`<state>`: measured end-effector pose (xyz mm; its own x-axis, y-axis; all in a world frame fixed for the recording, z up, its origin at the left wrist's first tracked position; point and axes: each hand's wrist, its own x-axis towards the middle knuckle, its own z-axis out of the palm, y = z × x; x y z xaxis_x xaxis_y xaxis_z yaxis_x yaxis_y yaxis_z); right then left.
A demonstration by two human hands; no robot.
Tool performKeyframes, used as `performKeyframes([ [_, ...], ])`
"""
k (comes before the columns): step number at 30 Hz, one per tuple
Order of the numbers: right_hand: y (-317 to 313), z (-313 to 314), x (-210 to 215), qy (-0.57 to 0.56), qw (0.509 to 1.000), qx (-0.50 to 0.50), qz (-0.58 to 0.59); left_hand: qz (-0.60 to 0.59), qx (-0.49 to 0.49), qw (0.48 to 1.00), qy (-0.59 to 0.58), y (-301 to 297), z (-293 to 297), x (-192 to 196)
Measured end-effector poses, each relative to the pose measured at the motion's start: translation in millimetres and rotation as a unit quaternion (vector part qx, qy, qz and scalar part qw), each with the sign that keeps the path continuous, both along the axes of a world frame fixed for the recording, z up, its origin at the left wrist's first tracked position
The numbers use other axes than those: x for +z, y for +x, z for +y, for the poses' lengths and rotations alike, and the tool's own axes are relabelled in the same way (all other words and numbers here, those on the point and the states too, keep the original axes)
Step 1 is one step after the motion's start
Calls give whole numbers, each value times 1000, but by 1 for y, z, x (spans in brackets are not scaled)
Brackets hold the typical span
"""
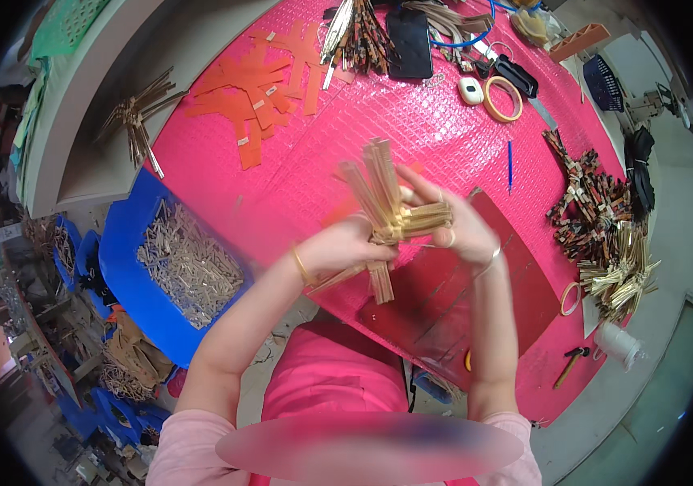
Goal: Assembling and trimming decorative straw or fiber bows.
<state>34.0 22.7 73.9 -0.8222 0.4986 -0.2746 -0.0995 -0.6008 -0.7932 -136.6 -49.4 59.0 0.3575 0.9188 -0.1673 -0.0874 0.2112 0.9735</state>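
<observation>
Two bare hands are up in front of the person, over the pink table (435,121). Between them is a bunch of gold strips (380,190), off the table and up in the air, near the dark red board (444,300). Its strips stick out in many ways, like a star. The left hand (350,245) is closed on the low part of the bunch. The right hand (461,227) is at the other side, with its fingers a bit apart and some strips between fingers and thumb (it is a little blurry, so I can't tell if it squeezes them).

Flat orange pieces (253,105) lie in a pile at the far left of the table. At the far side are a black phone (410,49) and a roll of tape (489,104). A blue pen (510,166) lies nearer the middle. On the right, dark patterned strips (589,190) sit beside more gold bunches (618,275), and a little hammer (571,366) is below them. To the left of the table, a blue bin (124,259) holds lots of short pale sticks (189,263).
</observation>
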Motion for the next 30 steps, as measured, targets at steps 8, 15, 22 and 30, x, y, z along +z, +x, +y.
performKeyframes([
  [8, -26, -49, 79, 530, 807, 252, -73, -91, -64, 953, -282, -18, 17, 15],
  [15, -5, -82, -18, 15, 925, -346, -156, -114, -63, 950, -282, -18, 2, 11],
  [22, 0, -51, -9, -24, 934, -322, -152, -214, -82, 953, -198, 6, -11, 10],
  [30, 38, -42, 0, 63, 967, -142, -203, -145, -62, 946, -283, 48, -34, 3],
])
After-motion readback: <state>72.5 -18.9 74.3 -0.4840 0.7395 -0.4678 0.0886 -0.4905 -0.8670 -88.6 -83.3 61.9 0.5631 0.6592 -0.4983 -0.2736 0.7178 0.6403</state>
